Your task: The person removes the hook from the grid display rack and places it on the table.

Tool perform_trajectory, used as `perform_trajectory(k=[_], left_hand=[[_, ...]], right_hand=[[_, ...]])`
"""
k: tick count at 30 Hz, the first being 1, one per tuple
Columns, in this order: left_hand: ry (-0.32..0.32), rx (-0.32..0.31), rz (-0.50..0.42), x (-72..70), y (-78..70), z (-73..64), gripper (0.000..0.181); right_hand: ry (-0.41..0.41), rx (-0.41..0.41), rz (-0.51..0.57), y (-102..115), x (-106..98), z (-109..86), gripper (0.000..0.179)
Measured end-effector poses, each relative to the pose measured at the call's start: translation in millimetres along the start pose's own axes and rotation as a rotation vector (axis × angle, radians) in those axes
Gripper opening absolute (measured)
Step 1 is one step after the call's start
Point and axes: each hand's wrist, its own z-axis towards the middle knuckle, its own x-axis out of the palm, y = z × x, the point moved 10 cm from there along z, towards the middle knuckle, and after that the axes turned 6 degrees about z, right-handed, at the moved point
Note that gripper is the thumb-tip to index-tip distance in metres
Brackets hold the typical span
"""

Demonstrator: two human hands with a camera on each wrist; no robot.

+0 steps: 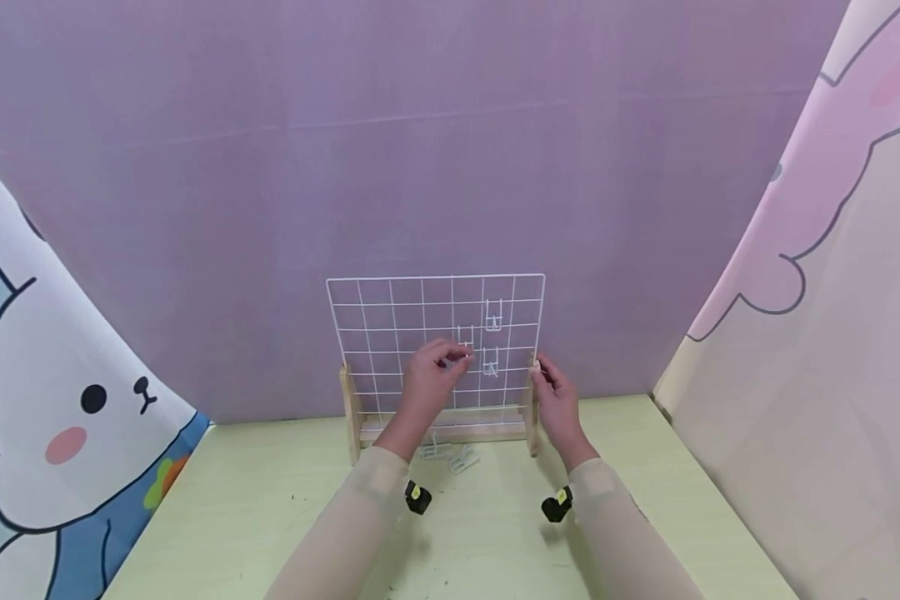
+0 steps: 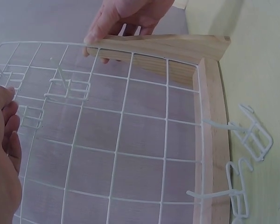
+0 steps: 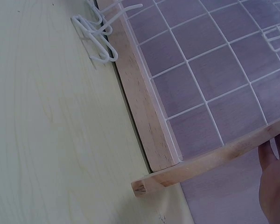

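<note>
A white wire grid panel (image 1: 397,317) stands upright in a wooden stand (image 1: 351,408). My left hand (image 1: 431,379) is at the middle of the grid, thumb and fingertips pinching a white wire hook (image 2: 31,116) that hangs there; the fingers hide its prong. Two more hooks hang to the right, an upper hook (image 1: 493,317) and a lower hook (image 1: 491,363). With my right hand (image 1: 558,407) I grip the top of the stand's right post (image 3: 214,161), thumb on the near side and fingers behind it.
Loose white hooks (image 1: 463,458) lie on the pale yellow table (image 1: 270,500) in front of the stand's base bar. A purple cloth backdrop (image 1: 450,167) rises behind the grid. Cartoon-printed panels (image 1: 67,392) flank the table on both sides.
</note>
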Motion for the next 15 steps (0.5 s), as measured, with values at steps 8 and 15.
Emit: perform_trajectory(k=[8, 15], left_hand=[[-0.006, -0.016, -0.006, -0.4, 1.6, -0.4, 0.011], [-0.061, 0.03, -0.02, -4.6, -1.4, -2.3, 0.01]], right_hand=[[-0.011, -0.004, -0.015, 1.2, -0.4, -0.5, 0.047], [0.001, -0.009, -0.005, 2.2, 0.8, -1.2, 0.048]])
